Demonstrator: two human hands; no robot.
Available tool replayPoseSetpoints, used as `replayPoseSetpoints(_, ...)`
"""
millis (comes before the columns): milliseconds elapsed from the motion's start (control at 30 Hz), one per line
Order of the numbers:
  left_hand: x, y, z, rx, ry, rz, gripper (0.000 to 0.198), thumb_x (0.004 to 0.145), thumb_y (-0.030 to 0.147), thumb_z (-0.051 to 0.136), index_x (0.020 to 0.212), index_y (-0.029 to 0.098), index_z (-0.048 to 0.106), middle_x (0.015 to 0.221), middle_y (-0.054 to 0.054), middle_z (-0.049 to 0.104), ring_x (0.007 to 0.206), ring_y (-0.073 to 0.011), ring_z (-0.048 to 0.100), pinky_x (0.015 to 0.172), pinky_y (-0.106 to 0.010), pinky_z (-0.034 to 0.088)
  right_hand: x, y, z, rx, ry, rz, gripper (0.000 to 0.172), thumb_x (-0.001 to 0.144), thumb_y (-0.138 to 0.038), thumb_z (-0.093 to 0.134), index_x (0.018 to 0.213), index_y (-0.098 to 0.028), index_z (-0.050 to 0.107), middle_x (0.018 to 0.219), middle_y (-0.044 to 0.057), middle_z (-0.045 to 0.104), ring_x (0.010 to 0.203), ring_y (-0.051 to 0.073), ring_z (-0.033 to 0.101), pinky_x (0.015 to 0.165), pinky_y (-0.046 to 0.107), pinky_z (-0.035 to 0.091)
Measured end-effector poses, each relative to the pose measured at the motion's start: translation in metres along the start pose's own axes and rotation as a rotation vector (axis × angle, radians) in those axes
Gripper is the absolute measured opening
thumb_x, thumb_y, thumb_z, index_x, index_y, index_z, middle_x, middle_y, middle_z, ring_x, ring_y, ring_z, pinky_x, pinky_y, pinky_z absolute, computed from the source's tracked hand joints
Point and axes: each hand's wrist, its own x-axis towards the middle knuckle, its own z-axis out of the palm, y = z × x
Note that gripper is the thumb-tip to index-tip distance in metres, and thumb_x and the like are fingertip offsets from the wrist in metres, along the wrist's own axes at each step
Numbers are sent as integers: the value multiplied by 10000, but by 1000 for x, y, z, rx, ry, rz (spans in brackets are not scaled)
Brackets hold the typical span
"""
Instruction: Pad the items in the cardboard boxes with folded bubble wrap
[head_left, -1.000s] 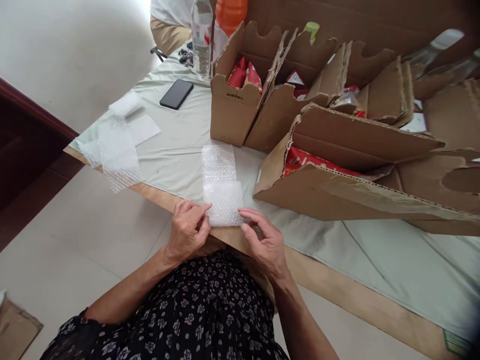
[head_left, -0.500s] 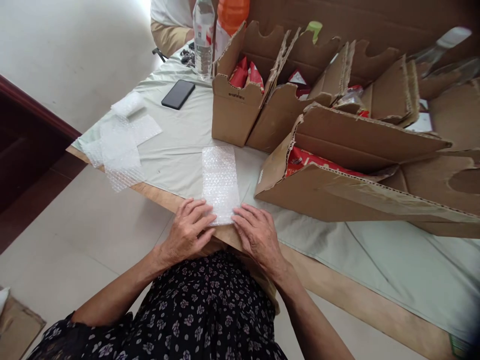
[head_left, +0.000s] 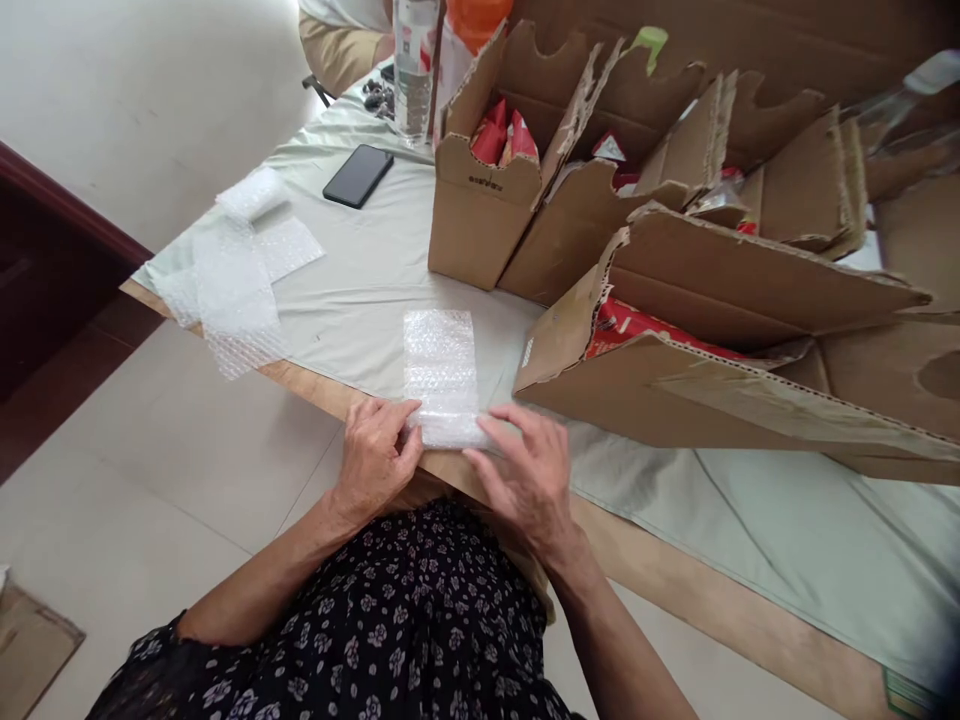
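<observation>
A strip of clear bubble wrap (head_left: pixel 441 365) lies on the cloth at the table's front edge, its near end folded over into a thicker band. My left hand (head_left: pixel 375 450) is closed at the left end of that fold, thumb and fingers pinching the corner. At the right end, my right hand (head_left: pixel 525 465) has its thumb and fingers apart, slightly blurred, with the fingertips close to the fold. Whether they touch it I cannot tell. More bubble wrap (head_left: pixel 236 285) lies to the left in overlapping pieces, with a small roll (head_left: pixel 253 194) behind.
Open cardboard boxes (head_left: pixel 480 225) holding red packets stand to the right, the nearest box (head_left: pixel 660 400) close beside my right hand. A black phone (head_left: pixel 358 176) lies farther back, near a water bottle (head_left: pixel 414 80). Another person's arm (head_left: pixel 341 55) shows at the far side.
The near end of the bubble wrap has been folded over, so the strip is shorter. My left fingers have drawn into a pinch; my right hand has lifted and spread a little.
</observation>
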Motion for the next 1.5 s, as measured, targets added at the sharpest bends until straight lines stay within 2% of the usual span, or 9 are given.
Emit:
replayPoseSetpoints(233,-4,-1,-18,-58,-23,117,293,985,320,640,1231,168,679,1261,-153,689,1148,-293,634,974,-449,498,8,0,-3,97,-296,-72,204,1050,-193,533,1171,-205,696,1090,58,795,1040,220,694,985,415,461)
replayPoseSetpoints(333,-3,-3,-25,-169,-97,175,184,1010,242,607,1166,188,688,1061,-77,746,1062,-243,660,975,-417,495,11,-1,-5,221,-371,41,218,1057,-250,543,1199,-214,704,1006,42,796,923,200,696,926,384,487)
replayPoseSetpoints(467,14,-7,-15,-133,-168,136,182,1015,248,588,1131,183,713,895,-44,725,879,-220,637,852,-385,509,6,-3,-8,48,-235,88,265,1042,-288,558,1258,-211,691,1176,105,754,1083,259,667,946,421,484)
replayPoseSetpoints(633,31,-10,-1,-44,-111,117,248,998,304,612,1177,164,713,1055,-109,718,991,-273,645,915,-446,517,3,-2,-3,-53,-265,-24,262,991,-254,627,1239,-188,681,1239,121,731,1165,289,629,1004,455,459)
replayPoseSetpoints(767,20,-7,-12,-148,-92,196,347,980,315,644,1292,165,645,1284,-153,667,1194,-296,617,1034,-473,501,2,0,0,78,-240,124,247,1023,-259,580,1239,-199,684,1140,93,766,1086,258,664,968,430,491)
replayPoseSetpoints(900,18,-11,-13,-166,-156,222,282,1007,203,560,1272,204,654,1157,-96,719,1155,-266,633,1030,-455,502,-4,-5,-3,104,-210,189,293,1044,-311,547,1297,-216,659,1207,101,750,1135,268,652,985,442,495)
replayPoseSetpoints(1133,37,-6,-2,-95,-1,-56,332,955,348,632,1204,144,712,1124,-145,726,1060,-302,665,956,-485,542,3,8,9,-186,-288,157,370,994,-275,626,1361,-244,660,1364,140,687,1192,325,614,962,479,474)
replayPoseSetpoints(1333,5,14,-32,-790,-298,-697,500,824,536,776,1142,153,727,1041,-126,792,941,-288,757,829,-416,622,0,1,9,179,-181,348,285,1023,-249,584,1277,-262,712,1227,55,770,1097,227,683,975,393,489)
replayPoseSetpoints(1500,0,23,-20,-1196,-328,-780,614,729,539,877,1176,153,711,1127,-143,787,1101,-322,736,975,-442,599,-25,-20,-21,411,-202,365,287,992,-292,629,1266,-299,713,1302,58,733,1168,224,670,1047,419,497)
